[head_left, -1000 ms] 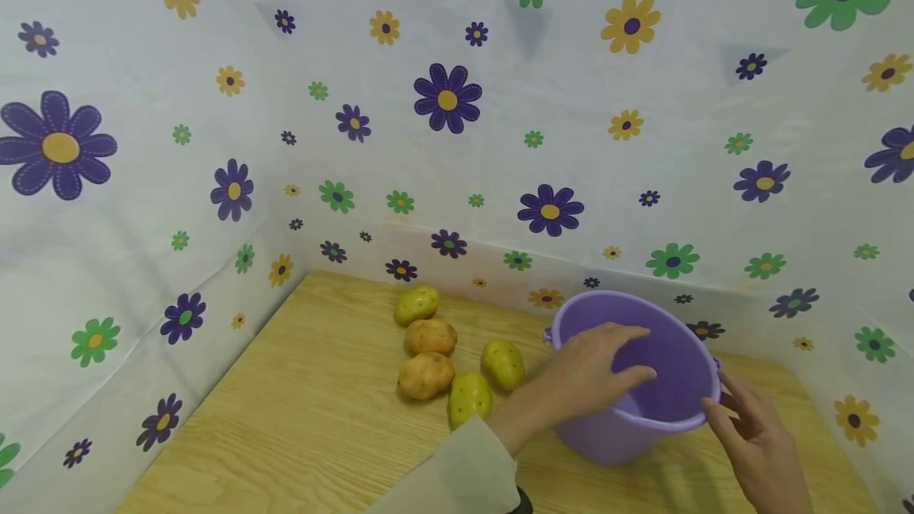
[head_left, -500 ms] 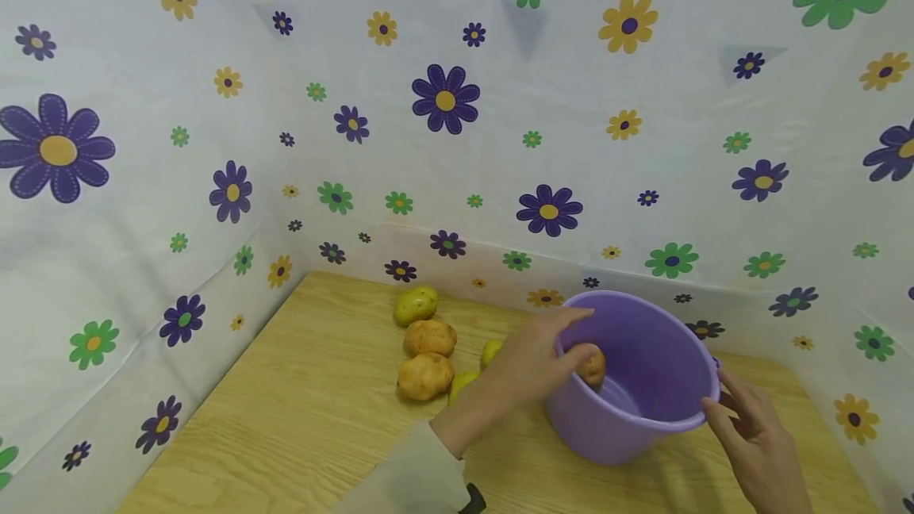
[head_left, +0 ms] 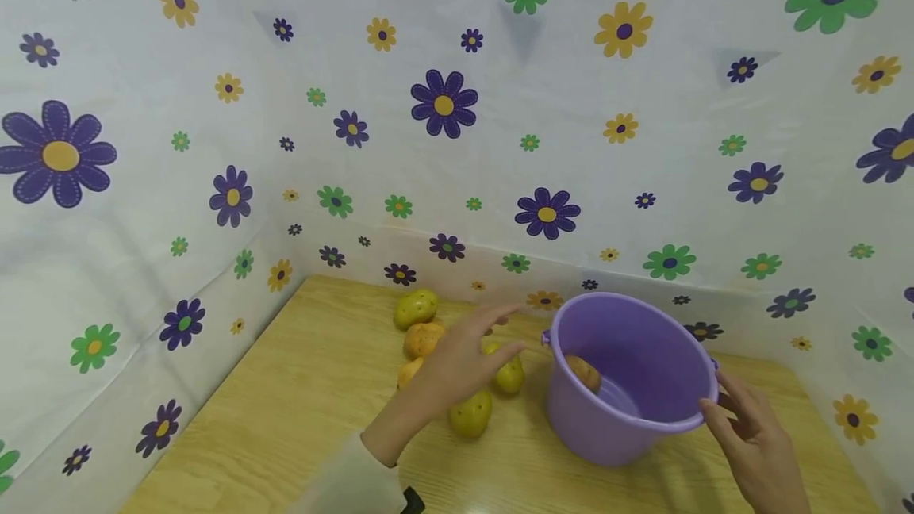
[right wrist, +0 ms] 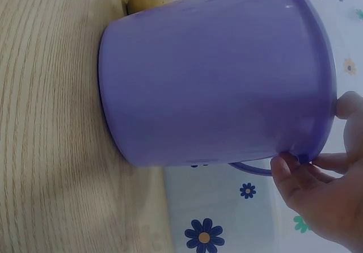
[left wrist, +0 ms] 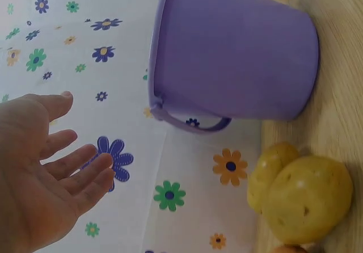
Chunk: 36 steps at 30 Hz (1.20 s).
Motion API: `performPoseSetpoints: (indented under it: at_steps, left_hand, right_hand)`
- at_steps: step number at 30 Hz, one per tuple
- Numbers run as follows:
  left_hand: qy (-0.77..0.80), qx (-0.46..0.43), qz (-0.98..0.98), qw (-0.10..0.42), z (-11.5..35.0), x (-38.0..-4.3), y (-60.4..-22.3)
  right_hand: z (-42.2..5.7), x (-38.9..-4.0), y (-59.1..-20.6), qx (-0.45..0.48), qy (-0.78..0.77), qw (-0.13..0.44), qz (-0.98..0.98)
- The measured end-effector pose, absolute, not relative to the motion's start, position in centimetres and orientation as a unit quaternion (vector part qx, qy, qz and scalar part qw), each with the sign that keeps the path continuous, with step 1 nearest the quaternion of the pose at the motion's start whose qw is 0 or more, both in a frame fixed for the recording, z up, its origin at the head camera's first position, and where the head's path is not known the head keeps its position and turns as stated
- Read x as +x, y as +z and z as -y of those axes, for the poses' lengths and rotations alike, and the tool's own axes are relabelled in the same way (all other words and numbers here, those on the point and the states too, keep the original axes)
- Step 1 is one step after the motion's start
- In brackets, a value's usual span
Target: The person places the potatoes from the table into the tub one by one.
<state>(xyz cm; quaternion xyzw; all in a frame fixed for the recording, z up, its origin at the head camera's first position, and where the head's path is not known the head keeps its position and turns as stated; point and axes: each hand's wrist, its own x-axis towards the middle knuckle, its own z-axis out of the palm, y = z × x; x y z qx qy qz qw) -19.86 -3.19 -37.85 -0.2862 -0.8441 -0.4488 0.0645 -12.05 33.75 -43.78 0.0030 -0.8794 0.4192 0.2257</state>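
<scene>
A purple bucket (head_left: 607, 439) stands on the table at the right in the head view, a brown potato (head_left: 585, 374) lying inside it. My right hand (head_left: 760, 435) grips the bucket's rim at the right, by the handle joint, fingers curled under the edge in the right wrist view. My left hand (head_left: 457, 359) hangs with nothing in it over a group of potatoes left of the bucket. Yellow-green potatoes (head_left: 470, 416) show in front of it and beyond it. Brown potatoes (head_left: 423, 338) are partly hidden behind the hand. In the left wrist view its fingers are loosely extended.
The wooden table (head_left: 286, 435) carries everything. A white sheet (head_left: 400, 149) printed with flowers rises along its back and sides. The bucket's purple handle (left wrist: 195, 127) hangs down its outside.
My left hand has withdrawn leftward from over the bucket to above the potatoes, leaving a brown potato visible inside. My right hand stays at the rim.
</scene>
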Motion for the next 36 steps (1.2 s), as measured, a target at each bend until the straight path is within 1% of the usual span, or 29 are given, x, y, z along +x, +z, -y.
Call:
performPoseSetpoints:
  at_steps: [9,17,23,36]
  left_hand:
    - [-0.457,-0.269,0.843,0.092,7.5,-20.0,-39.4]
    - [-0.449,-0.247,0.852,0.106,10.7,-20.0,-40.6]
    - [-0.44,-0.242,0.855,0.131,12.8,-19.7,-41.2]
    - [-0.417,-0.21,0.874,0.135,15.8,-19.1,-42.8]
  right_hand:
    - [-33.7,-12.1,-43.9,0.008,0.427,0.238,0.872]
    - [-33.8,-12.1,-43.9,0.003,0.43,0.226,0.874]
    - [-33.9,-12.0,-44.0,0.014,0.432,0.23,0.872]
    - [-33.8,-12.0,-43.8,0.01,0.43,0.232,0.872]
